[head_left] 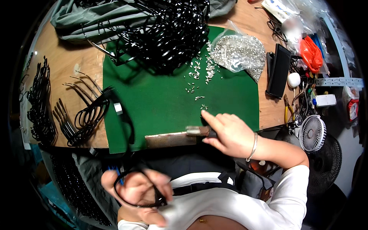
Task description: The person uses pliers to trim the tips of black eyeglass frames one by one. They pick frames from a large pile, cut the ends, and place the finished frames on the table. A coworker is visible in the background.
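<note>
My left hand, partly smeared by motion, is low at the left in front of my body. It holds a thin black band bent into a loop, its fingers curled around it. My right hand is over the front of the green mat. Its index fingertip meets small silver metal pieces there. The same hand grips a tool with a blunt metal end; its dark handle is mostly hidden in the palm. More silver pieces lie scattered farther back.
A large heap of glossy black bands stands at the back. Beside it lies a clear bag of silver pieces. Stacked black bands are at the left. A flat metal strip lies along the front edge. Right: black phone-like device, white fan.
</note>
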Demonstrator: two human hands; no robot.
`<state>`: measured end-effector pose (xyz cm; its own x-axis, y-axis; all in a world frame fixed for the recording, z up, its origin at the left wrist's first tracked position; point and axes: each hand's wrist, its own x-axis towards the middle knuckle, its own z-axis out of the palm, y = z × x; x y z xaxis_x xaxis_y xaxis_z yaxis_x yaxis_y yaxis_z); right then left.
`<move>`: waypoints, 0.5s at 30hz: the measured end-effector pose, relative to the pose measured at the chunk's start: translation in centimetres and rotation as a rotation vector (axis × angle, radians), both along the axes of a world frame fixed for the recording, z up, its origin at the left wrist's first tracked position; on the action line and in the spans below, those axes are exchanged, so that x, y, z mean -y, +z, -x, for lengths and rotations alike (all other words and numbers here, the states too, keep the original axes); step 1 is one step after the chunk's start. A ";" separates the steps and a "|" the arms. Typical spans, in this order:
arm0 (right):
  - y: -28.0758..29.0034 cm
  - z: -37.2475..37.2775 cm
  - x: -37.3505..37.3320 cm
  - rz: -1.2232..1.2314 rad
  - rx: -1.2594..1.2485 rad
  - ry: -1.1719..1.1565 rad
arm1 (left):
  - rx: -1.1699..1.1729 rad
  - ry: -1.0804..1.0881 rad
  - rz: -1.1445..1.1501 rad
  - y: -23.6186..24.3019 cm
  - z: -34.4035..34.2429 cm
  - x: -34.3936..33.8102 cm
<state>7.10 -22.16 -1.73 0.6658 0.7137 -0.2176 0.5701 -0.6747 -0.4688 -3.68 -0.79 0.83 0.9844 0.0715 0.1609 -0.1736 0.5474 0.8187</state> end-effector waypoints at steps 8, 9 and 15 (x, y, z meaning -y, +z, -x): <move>-3.2 -1.4 -0.6 -0.117 0.102 -0.150 | -0.528 0.033 -0.162 -0.9 -1.1 3.8; -3.3 -1.4 -0.8 -0.109 0.130 -0.146 | -0.530 0.000 -0.127 -0.9 -1.2 3.6; -2.9 -1.4 -1.4 -0.035 0.128 -0.106 | -0.530 -0.305 0.130 -2.4 -0.9 2.0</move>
